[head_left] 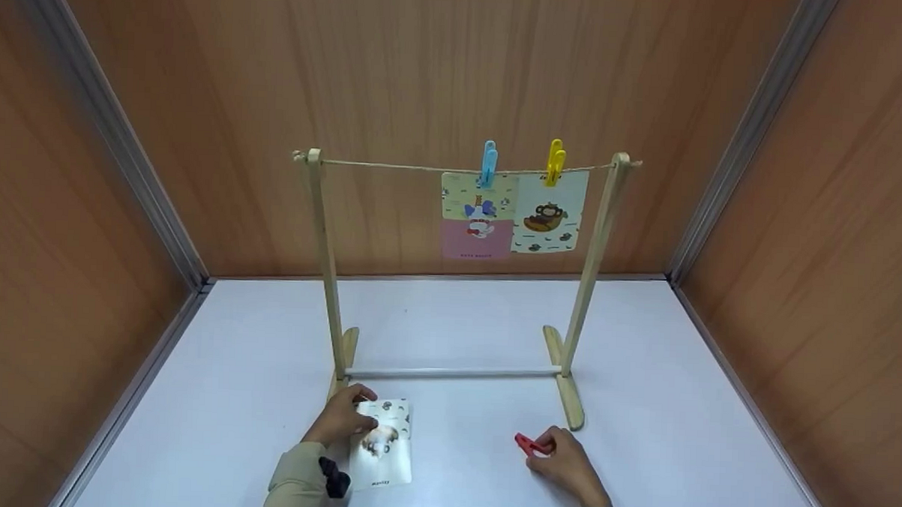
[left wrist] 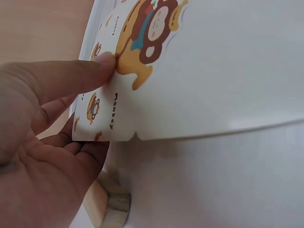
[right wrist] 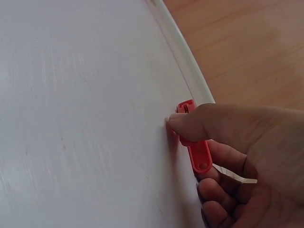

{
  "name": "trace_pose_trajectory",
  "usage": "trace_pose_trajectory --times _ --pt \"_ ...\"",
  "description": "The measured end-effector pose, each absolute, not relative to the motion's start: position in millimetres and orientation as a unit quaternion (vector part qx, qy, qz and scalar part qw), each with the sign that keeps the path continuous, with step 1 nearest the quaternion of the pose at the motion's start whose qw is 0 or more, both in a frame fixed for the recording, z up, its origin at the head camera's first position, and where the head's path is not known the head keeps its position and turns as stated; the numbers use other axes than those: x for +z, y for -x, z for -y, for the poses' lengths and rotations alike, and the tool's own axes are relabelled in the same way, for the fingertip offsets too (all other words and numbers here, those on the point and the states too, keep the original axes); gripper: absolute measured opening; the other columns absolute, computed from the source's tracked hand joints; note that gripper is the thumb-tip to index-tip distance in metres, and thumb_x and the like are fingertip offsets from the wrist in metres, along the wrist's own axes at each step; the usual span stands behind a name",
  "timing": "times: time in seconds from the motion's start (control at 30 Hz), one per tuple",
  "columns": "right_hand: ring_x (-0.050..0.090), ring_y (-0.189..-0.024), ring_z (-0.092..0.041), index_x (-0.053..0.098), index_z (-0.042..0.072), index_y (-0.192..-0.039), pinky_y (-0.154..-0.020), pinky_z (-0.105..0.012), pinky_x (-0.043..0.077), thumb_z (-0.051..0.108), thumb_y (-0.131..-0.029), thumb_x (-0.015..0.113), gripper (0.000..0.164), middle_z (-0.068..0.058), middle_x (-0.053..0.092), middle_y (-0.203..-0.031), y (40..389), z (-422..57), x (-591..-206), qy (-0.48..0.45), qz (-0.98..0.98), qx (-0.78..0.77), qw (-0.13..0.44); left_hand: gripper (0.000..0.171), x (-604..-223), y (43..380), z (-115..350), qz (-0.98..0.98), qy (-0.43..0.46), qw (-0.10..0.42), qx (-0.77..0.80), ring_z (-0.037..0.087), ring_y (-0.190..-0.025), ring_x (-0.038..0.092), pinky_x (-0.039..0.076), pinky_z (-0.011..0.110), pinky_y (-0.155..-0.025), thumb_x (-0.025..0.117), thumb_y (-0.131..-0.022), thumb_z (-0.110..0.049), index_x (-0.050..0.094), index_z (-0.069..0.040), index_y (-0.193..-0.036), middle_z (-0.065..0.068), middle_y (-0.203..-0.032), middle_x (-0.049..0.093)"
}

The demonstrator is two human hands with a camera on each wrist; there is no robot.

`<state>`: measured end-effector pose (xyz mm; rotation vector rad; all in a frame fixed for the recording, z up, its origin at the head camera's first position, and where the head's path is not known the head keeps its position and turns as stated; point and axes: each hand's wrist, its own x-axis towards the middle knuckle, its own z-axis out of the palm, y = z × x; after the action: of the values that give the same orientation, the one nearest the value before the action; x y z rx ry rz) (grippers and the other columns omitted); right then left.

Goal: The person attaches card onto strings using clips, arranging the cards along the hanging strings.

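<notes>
My left hand pinches a monkey card by its left edge, thumb on the printed face and fingers behind. In the left wrist view the card stands off the table, its monkey picture beside the thumb. To the right, my right hand holds a red clothespin low over the white table. The right wrist view has the red clothespin between thumb and fingers. On the rack's string, a blue clothespin holds a yellow-and-pink card, and a yellow clothespin holds another monkey card.
A wooden rack stands ahead of both hands, with a left post, a right post and a white lower bar. Its feet rest on the white table. Wood-grain panels enclose the back and sides.
</notes>
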<state>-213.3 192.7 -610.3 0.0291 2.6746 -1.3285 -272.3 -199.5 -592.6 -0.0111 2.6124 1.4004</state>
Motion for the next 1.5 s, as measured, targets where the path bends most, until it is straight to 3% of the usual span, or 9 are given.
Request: trace_pose_trajectory --times 0.37,0.93,1.23,1.5 --pt "0.048 -0.077 -0.018 0.061 0.001 -0.094 -0.067 -0.029 0.040 0.009 -0.074 0.075 0.026 -0.008 0.055 -0.089 213.5 -192.2 -611.2 -0.027 -0.891 -0.447 0.067 0.043 -599.6 269.5 200.6 -0.860 0.033 0.105 0.498 0.031 -0.113 0.056 0.042 0.050 -0.101 0.079 -0.074 -0.005 0.060 -0.001 -0.112 0.013 -0.114 0.061" --pt "0.046 -0.076 -0.017 0.066 0.001 -0.097 -0.067 -0.030 0.038 0.009 -0.074 0.073 0.026 -0.009 0.058 -0.089 213.7 -192.4 -613.3 -0.024 -0.885 -0.462 0.046 0.042 -604.5 267.5 201.6 -0.827 0.063 0.101 0.550 0.030 -0.116 0.053 0.041 0.048 -0.101 0.076 -0.078 -0.008 0.059 -0.002 -0.116 0.013 -0.118 0.061" --pt "0.051 -0.081 -0.018 0.065 0.002 -0.100 -0.070 -0.030 0.041 0.013 -0.075 0.075 0.029 -0.009 0.060 -0.093 213.1 -193.2 -610.3 -0.032 -0.885 -0.461 0.055 0.050 -606.5 267.1 200.7 -0.804 0.096 0.114 0.576 0.025 -0.105 0.059 0.049 0.035 -0.085 0.077 -0.077 -0.012 0.056 -0.002 -0.122 0.014 -0.116 0.061" --pt "0.049 -0.077 -0.015 0.066 0.004 -0.100 -0.067 -0.028 0.040 0.012 -0.074 0.073 0.028 -0.007 0.063 -0.089 212.6 -193.9 -612.3 -0.008 -0.888 -0.459 0.039 0.049 -606.5 267.1 199.0 -0.791 0.107 0.109 0.592 0.020 -0.095 0.061 0.049 0.029 -0.077 0.077 -0.077 -0.010 0.055 0.000 -0.120 0.013 -0.110 0.064"
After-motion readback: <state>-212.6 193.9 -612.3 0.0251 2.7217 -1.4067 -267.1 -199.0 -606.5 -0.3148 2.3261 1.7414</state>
